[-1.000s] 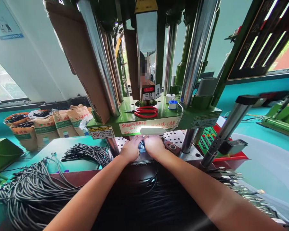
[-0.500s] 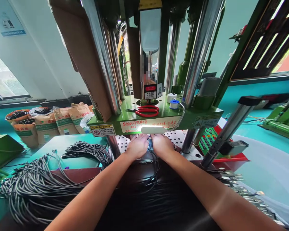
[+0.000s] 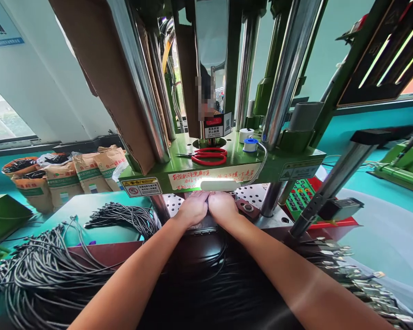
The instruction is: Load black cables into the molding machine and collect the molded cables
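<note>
My left hand [image 3: 193, 210] and my right hand [image 3: 223, 208] meet side by side over the metal mould plate [image 3: 206, 230], low in the green press [image 3: 189, 167]. Both have curled fingers, and the fingertips, with whatever they grip, are hidden. Thin black cables [image 3: 223, 252] hang down in front, below my right hand. Just right of that hand sits a brown block with a round metal fitting [image 3: 248, 207]. A white lamp bar [image 3: 219, 185] glows directly above my hands.
Red-handled scissors [image 3: 209, 156] and a solder spool [image 3: 250, 145] lie on the press ledge. Bundled black cables [image 3: 48, 270] cover the left side; more cables with metal connectors [image 3: 351, 275] lie right. Steel columns [image 3: 285, 78] flank the work area. A green button panel [image 3: 300, 198] stands right.
My hands have drawn together, the right one shifting left. The brown block beside it shows more fully now, and the cables between my hands are mostly covered. The view has tilted slightly.
</note>
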Available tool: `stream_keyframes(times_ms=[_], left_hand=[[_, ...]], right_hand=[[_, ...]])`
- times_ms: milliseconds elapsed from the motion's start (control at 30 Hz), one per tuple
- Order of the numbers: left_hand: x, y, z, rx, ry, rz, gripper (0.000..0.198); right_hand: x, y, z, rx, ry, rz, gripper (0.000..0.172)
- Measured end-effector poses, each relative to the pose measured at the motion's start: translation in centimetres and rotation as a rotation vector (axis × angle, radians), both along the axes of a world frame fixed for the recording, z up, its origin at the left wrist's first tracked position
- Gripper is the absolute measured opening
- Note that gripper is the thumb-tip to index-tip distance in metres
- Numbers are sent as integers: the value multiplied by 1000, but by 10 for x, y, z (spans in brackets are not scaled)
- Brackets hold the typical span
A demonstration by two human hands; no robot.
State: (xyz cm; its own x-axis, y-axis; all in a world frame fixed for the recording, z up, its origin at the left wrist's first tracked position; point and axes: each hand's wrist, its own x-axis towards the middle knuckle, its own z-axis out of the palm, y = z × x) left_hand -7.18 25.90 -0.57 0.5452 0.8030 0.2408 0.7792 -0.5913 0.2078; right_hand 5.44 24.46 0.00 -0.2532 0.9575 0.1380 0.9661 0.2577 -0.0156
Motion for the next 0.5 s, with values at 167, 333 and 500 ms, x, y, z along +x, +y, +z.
stream_keyframes(times_ms=[167,333,500], left_hand=[[0,-2,9,-5,24,25,47],[26,-8,17,22,44,-1,45],[53,-10,13,18,85,-11,42]], right_hand=[[20,1,5,14,47,-53,23],[63,-10,3,76,109,-176,33],[65,-16,1,56,137,-157,32]])
